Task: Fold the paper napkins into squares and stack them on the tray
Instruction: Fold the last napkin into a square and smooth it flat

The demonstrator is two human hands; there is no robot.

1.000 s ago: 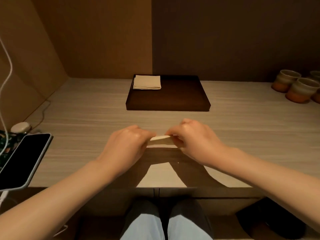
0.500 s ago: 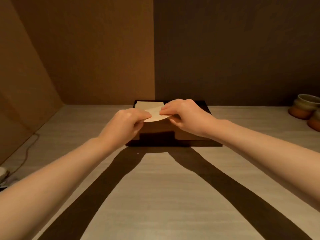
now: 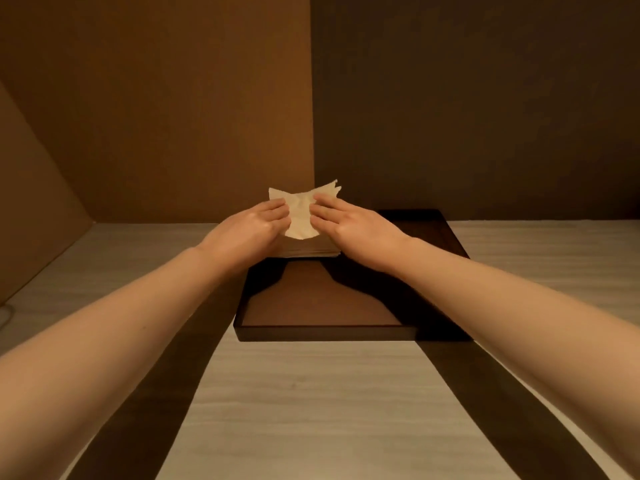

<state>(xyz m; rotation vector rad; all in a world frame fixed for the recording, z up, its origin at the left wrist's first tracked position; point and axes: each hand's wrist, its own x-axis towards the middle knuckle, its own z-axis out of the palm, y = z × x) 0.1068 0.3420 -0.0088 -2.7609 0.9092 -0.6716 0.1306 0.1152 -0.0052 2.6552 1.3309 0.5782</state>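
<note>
A folded cream paper napkin [image 3: 300,216] is held between both hands over the far left corner of the dark brown tray [image 3: 318,336]. Its far corners curl upward. My left hand [image 3: 254,228] grips its left edge and my right hand [image 3: 349,225] grips its right edge. Just beneath it lies a stack of folded napkins [image 3: 311,250] on the tray, partly hidden by my hands. Both forearms reach out across the light wood-grain table [image 3: 311,410].
Brown panel walls close in at the left and back. The tray's near half [image 3: 318,306] shows only bare bottom and arm shadows. A thin cable [image 3: 5,311] lies at the far left edge of the table.
Both hands carried the folded napkin from the table's near edge out over the tray's far left corner, onto the stack. The view has moved forward; the phone and cups have left it.
</note>
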